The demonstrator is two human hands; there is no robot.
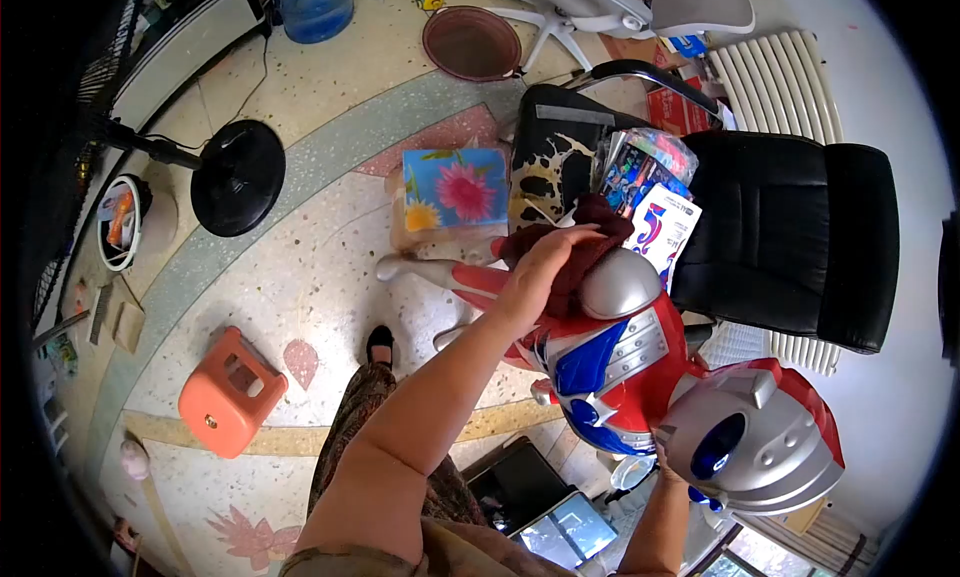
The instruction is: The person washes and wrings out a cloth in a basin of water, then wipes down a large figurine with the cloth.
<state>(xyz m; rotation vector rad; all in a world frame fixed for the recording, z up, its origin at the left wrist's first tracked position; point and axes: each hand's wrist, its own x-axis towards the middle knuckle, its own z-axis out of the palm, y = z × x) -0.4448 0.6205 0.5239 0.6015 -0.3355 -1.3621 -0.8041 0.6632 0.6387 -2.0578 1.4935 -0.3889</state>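
Observation:
A large Ultraman toy figure in red, silver and blue lies tilted across the front of me, its silver head at the lower right and its legs stretching left. My left hand presses a bunched dark red cloth against the figure beside its silver shoulder, fingers bent over the fabric. Under the head, near the neck, my right hand supports the figure; most of its fingers are hidden behind the head.
A black office chair holds books and packets. Around me stand a flower-printed box, an orange stool, a black fan base, a brown bin, a white bucket and a white radiator.

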